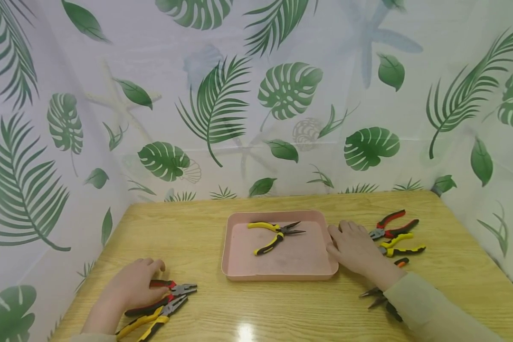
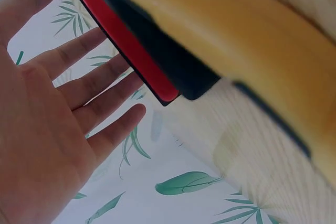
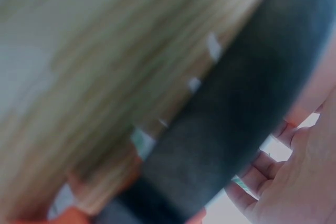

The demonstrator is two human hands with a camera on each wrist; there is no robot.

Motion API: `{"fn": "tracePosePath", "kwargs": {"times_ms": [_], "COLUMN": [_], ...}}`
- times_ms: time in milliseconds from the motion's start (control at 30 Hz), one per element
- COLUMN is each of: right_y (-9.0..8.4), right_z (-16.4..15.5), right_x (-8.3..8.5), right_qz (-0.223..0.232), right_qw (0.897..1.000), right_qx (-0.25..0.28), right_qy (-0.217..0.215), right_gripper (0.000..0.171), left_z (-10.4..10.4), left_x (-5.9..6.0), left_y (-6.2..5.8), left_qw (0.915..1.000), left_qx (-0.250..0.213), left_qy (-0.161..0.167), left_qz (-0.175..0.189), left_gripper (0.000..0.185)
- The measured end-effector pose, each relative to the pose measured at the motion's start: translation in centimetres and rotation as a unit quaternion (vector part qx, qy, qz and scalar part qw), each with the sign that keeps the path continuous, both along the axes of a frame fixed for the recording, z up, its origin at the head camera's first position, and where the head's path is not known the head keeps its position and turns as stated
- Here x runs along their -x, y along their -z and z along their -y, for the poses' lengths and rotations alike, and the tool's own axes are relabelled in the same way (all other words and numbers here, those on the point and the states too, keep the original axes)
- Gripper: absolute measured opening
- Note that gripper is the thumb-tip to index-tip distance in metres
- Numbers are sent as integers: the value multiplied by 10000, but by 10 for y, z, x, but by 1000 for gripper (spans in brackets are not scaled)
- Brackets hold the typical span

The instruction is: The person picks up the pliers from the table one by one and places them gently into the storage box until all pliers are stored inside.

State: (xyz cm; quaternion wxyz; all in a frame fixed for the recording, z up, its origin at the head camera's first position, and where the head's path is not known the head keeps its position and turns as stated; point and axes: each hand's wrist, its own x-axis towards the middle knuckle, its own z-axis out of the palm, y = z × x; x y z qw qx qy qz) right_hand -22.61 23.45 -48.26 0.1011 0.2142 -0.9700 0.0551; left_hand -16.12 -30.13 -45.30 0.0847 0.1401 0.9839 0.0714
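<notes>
A wooden table (image 1: 282,308) stands against a leaf-print backdrop (image 1: 222,99). At its middle sits a pink tray (image 1: 278,273) holding 1 pair of yellow-and-black long-nose pliers (image 1: 275,235). The left hand (image 1: 134,285) rests palm down on red-handled pliers (image 1: 171,289), with yellow-handled pliers (image 1: 151,320) just below them near the table's front edge. The right hand (image 1: 354,247) lies flat just beside the tray's right rim. To its right lie red pliers (image 1: 392,226) and yellow pliers (image 1: 399,246), close together. An orange-tipped tool (image 1: 402,261) and dark pliers (image 1: 378,299) lie by the right sleeve (image 1: 432,313).
</notes>
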Motion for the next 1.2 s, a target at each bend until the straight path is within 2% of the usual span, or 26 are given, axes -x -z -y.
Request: {"fn": "tracePosePath", "kwargs": {"times_ms": [300, 567, 767, 1033, 1200], "right_y": [1, 2, 2, 3, -1], "right_z": [0, -1, -1, 0, 1], "right_x": [1, 1, 1, 1, 0], "right_qz": [0, 69, 125, 127, 175], "right_qw": [10000, 10000, 9999, 9999, 9998], "right_qx": [-28, -1, 38, 46, 71], "right_qy": [0, 44, 47, 21, 29], "right_gripper": [15, 14, 15, 15, 15], "left_z": [0, -3, -5, -1, 1], "left_x": [-3, -4, -5, -6, -5], "left_y": [3, 2, -1, 1, 0], "left_qw": [9999, 9996, 9985, 9974, 9972], "left_qx": [-51, -41, -293, -508, -534], "left_qy": [95, 69, -6, 153, 354], "left_qz": [37, 278, 458, 485, 373], "left_gripper": [45, 50, 43, 38, 37]}}
